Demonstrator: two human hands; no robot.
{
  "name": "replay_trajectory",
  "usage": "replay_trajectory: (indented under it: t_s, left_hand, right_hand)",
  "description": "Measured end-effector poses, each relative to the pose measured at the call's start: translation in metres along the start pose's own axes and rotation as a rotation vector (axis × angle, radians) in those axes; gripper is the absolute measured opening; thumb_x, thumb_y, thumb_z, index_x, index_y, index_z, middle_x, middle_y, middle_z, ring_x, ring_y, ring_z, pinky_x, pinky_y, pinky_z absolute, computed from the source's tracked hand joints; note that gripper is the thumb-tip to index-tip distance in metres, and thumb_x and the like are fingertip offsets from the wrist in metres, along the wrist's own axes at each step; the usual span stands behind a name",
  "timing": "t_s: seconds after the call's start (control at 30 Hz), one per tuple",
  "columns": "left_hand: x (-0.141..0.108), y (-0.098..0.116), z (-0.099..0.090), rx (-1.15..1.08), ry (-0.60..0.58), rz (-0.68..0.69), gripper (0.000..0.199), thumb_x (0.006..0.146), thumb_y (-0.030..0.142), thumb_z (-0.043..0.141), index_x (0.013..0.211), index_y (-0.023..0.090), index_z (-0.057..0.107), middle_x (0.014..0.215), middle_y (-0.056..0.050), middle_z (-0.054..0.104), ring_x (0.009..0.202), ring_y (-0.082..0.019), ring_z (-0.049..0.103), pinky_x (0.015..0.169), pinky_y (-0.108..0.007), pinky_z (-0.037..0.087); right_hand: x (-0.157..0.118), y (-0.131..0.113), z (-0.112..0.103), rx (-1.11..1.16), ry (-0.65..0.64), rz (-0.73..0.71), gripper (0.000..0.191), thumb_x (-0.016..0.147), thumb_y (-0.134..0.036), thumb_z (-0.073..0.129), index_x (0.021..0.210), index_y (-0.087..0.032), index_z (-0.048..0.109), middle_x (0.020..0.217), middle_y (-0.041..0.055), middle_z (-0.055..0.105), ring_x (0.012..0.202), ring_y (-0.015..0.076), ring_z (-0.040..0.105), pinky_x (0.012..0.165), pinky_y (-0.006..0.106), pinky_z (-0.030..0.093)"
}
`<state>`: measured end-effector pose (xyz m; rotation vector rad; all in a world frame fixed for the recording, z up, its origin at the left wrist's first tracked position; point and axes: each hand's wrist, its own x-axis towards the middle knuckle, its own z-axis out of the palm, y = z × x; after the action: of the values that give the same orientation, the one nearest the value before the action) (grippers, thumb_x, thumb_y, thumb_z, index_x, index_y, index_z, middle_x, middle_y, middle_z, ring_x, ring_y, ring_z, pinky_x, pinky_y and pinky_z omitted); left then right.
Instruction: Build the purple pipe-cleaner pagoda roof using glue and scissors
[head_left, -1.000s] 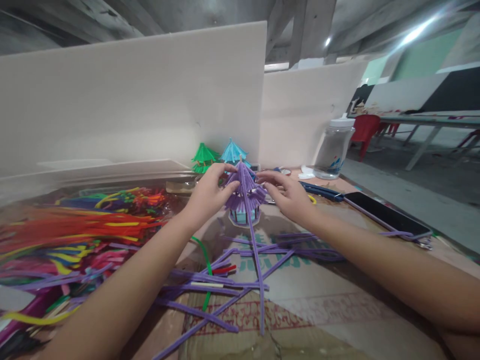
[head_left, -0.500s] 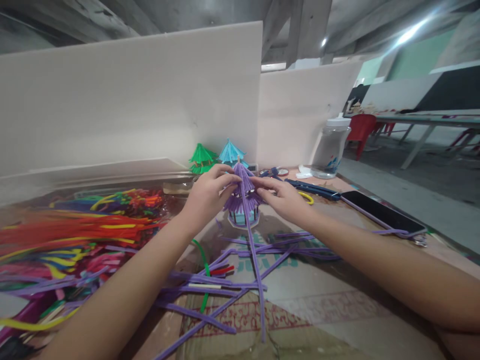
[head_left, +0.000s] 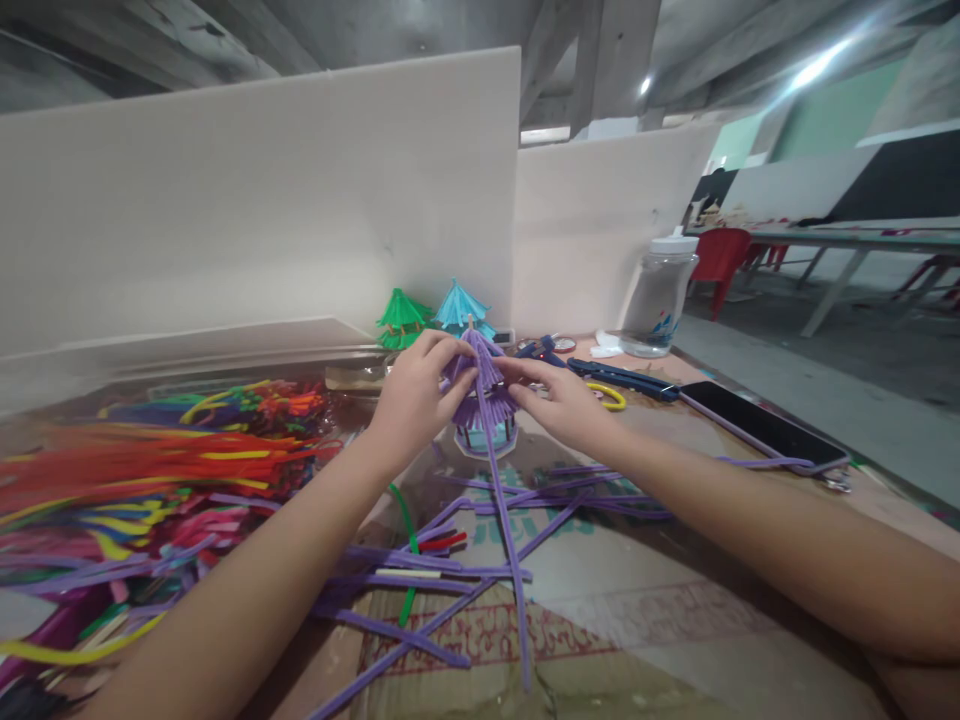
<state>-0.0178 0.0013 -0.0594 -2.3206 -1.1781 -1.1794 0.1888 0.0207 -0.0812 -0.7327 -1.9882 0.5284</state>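
Observation:
A small purple pagoda model [head_left: 484, 410] with a tiered roof stands upright at the middle of the table. A long purple pipe cleaner [head_left: 504, 520] runs from its upper roof down toward me. My left hand [head_left: 427, 385] is at the left side of the top roof, fingers curled and pressed on the purple strips. On the roof's right side, my right hand [head_left: 555, 395] touches it with bent fingertips. More purple pipe cleaners [head_left: 420, 557] lie crossed in front, with a green one [head_left: 409, 530] among them.
Colourful pipe cleaners [head_left: 150, 460] are heaped at left. Green [head_left: 403, 315] and blue [head_left: 461, 305] pagodas stand behind. To the right are a glue gun [head_left: 541, 350], yellow-handled scissors [head_left: 611, 397], a dark cutter [head_left: 622, 378], a phone [head_left: 757, 425] and a water bottle [head_left: 660, 295].
The purple model and both hands have shifted very slightly left in view. Both hands remain at the upper roof.

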Motion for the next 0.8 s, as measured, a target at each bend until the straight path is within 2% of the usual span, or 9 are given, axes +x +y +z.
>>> replay_trajectory:
  t_s: [0.3, 0.5, 0.67, 0.8]
  left_hand:
    - [0.002, 0.001, -0.002, -0.049, 0.007, -0.023, 0.012, 0.093, 0.026, 0.058, 0.103, 0.019, 0.059, 0.102, -0.006, 0.061, 0.100, -0.022, 0.059, 0.090, -0.037, 0.047]
    - [0.001, 0.002, -0.001, -0.034, 0.005, -0.044, 0.011, 0.092, 0.025, 0.061, 0.102, 0.020, 0.059, 0.101, -0.005, 0.061, 0.100, -0.022, 0.058, 0.091, -0.037, 0.047]
    - [0.002, -0.003, 0.000, -0.092, 0.007, -0.060, 0.015, 0.090, 0.020, 0.060, 0.105, 0.019, 0.057, 0.103, -0.006, 0.060, 0.099, -0.020, 0.059, 0.091, -0.036, 0.048]
    - [0.002, -0.009, 0.002, -0.132, 0.009, -0.075, 0.019, 0.089, 0.018, 0.060, 0.107, 0.019, 0.056, 0.104, -0.006, 0.059, 0.098, -0.019, 0.059, 0.092, -0.035, 0.049]
  right_hand:
    - [0.000, 0.001, 0.001, -0.029, -0.007, -0.007, 0.043, 0.087, -0.011, 0.054, 0.127, -0.021, 0.067, 0.121, 0.0081, 0.072, 0.108, 0.0213, 0.069, 0.098, 0.044, 0.055]
    - [-0.001, 0.000, 0.000, -0.018, -0.015, -0.007, 0.043, 0.088, -0.011, 0.053, 0.127, -0.023, 0.066, 0.122, 0.0060, 0.072, 0.109, 0.0203, 0.068, 0.099, 0.042, 0.055]
    - [0.002, 0.004, -0.006, 0.025, -0.032, 0.030, 0.050, 0.090, -0.014, 0.053, 0.140, -0.021, 0.054, 0.113, 0.0077, 0.074, 0.102, 0.0190, 0.070, 0.093, 0.040, 0.056]
    - [0.004, 0.011, -0.010, -0.086, 0.005, -0.121, 0.042, 0.091, -0.016, 0.055, 0.131, -0.026, 0.062, 0.109, 0.0061, 0.071, 0.096, 0.0183, 0.068, 0.089, 0.038, 0.056]
